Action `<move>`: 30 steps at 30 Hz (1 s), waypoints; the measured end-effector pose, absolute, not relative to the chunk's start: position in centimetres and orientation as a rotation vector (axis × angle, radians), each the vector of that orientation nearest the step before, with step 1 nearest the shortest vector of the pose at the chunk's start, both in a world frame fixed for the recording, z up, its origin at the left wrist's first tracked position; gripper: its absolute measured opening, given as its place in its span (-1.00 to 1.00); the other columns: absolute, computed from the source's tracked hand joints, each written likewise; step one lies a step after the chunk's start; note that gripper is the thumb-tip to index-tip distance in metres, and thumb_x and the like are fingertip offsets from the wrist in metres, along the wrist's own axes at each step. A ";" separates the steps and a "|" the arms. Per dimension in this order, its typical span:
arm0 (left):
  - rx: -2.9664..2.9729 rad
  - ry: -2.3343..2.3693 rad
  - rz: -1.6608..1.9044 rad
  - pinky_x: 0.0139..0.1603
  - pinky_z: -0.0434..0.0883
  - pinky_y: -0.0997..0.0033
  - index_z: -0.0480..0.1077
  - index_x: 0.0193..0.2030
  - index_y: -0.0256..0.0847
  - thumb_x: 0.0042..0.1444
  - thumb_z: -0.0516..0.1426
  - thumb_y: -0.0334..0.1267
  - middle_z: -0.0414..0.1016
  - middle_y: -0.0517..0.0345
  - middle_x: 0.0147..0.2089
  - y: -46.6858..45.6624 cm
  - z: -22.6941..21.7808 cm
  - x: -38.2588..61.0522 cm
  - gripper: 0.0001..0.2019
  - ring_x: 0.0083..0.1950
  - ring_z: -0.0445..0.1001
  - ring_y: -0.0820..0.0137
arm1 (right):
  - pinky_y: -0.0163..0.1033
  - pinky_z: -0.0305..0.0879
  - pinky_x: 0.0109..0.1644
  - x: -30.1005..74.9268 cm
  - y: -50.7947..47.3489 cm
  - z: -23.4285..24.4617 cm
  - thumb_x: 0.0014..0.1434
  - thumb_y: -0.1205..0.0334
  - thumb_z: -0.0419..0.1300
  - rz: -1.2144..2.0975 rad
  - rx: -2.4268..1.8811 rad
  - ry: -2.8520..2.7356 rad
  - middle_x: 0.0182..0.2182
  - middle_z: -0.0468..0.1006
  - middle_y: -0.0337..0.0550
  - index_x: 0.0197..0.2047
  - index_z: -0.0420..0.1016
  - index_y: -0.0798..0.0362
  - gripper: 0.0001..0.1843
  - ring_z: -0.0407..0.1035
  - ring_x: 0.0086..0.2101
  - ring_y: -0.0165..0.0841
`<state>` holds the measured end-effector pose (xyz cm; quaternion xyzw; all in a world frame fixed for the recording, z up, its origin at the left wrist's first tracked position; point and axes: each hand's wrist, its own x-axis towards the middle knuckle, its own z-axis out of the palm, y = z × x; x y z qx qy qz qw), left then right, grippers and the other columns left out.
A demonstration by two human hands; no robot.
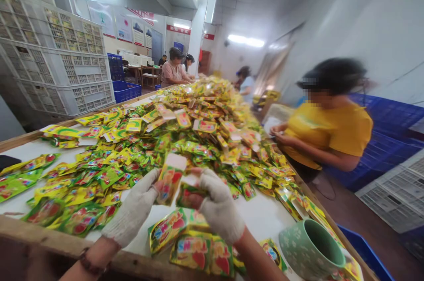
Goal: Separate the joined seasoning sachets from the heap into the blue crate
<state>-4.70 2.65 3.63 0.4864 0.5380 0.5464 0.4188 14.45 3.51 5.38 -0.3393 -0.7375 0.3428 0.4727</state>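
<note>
My left hand (137, 210), in a white glove with bare fingertips, is closed on a small yellow and red carton (170, 181) whose white end flap stands up. Close beside it, my right hand (220, 208), gloved the same way, pinches a green and yellow packet (189, 189); its fingers partly hide it. Below my hands several printed packets (191, 250) lie on the white tabletop (261, 212). Past them rises a large heap of packets (129, 157), with many small cartons (205, 126) on top.
A green flowered mug (309, 248) stands at the table's right edge. A wooden rim (49, 239) borders the table. At the right, a person in a yellow shirt (326, 128) works near blue crates (384, 148). White crates (62, 60) are stacked at the left; other people sit farther back.
</note>
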 end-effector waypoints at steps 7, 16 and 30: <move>1.950 1.677 1.191 0.13 0.35 0.16 0.42 0.02 -0.07 0.02 0.15 -0.16 0.52 0.04 -0.02 0.7 2.0 -5.1 -0.62 0.04 0.45 0.11 | -0.33 0.31 -0.45 14.4 4.5 3.8 -0.14 0.06 0.39 1.516 -1.000 -1.363 -0.52 0.46 -0.27 -0.26 0.52 0.10 -0.61 0.30 -0.53 -0.46; 2.341 2.077 0.743 -0.01 0.38 0.09 0.33 -0.04 -0.25 -0.05 0.18 -0.28 0.43 -0.08 -0.09 -1.0 1.8 -4.1 -0.62 -0.05 0.42 0.10 | -0.38 0.16 -0.57 13.9 3.6 2.9 -0.07 -0.05 0.34 1.398 -1.054 -1.271 -0.57 0.37 -0.31 -0.20 0.44 0.05 -0.56 0.17 -0.60 -0.49; 2.433 1.711 0.726 0.06 0.37 0.13 0.30 0.04 -0.11 -0.13 0.15 -0.47 0.40 0.06 0.01 -1.6 1.9 -4.6 -0.48 0.03 0.38 0.19 | -0.33 0.21 -0.34 14.7 3.7 4.6 0.02 0.31 0.18 1.088 -1.106 -2.080 -0.49 0.43 -0.26 -0.40 0.53 0.07 -0.90 0.26 -0.42 -0.40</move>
